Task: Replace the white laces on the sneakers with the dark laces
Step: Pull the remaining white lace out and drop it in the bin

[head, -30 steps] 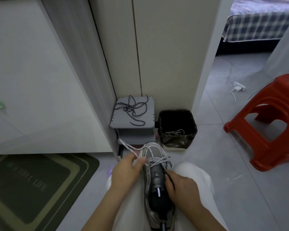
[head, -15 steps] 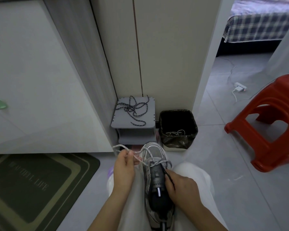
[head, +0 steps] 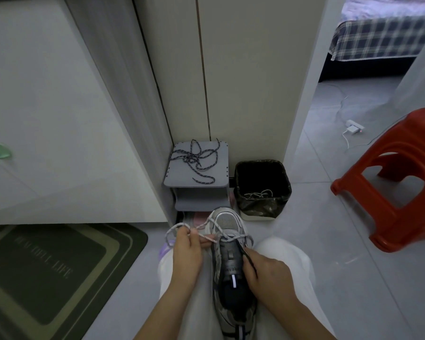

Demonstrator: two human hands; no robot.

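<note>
A grey sneaker [head: 232,273] lies on my lap, toe pointing away. Its white lace [head: 201,228] still crosses the eyelets near the toe and loops out to the left. My left hand [head: 187,249] pinches that loose white lace beside the shoe. My right hand [head: 268,271] grips the sneaker's right side at the tongue. The dark speckled laces [head: 194,159] lie tangled on top of a small grey shelf [head: 179,180] ahead. Another white lace [head: 259,193] lies inside the black bin [head: 284,175].
A red plastic stool [head: 393,177] stands on the right. A dark green mat [head: 49,271] covers the floor at left. White cabinet panels rise ahead and left. A white charger with cable [head: 352,128] lies in the doorway to a room with a bed [head: 383,33].
My left hand has drawn the white lace out to the left and lowered it, forming a loop beside the toe. My right hand has stayed on the sneaker.
</note>
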